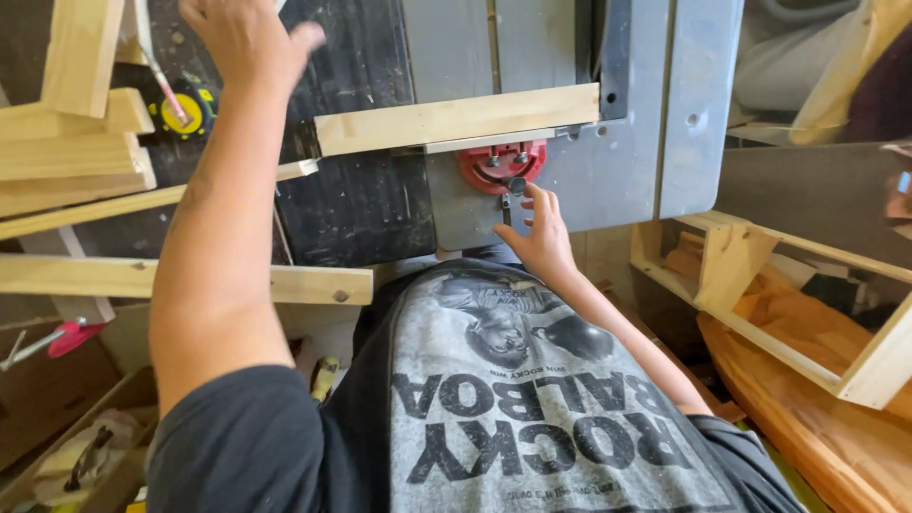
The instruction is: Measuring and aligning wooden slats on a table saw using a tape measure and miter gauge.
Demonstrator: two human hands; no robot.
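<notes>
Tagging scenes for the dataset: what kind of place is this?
Likely a woodworking shop: a grey saw table with a wood plank on it, stacked lumber alongside, and a wooden frame.

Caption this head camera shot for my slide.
Right hand at the saw's red insert; left hand raised near wooden plank.

Stacked wood offcuts [71,142] lie left, a yellow tape measure [180,112] beside them, a wooden frame [760,294] right
</notes>
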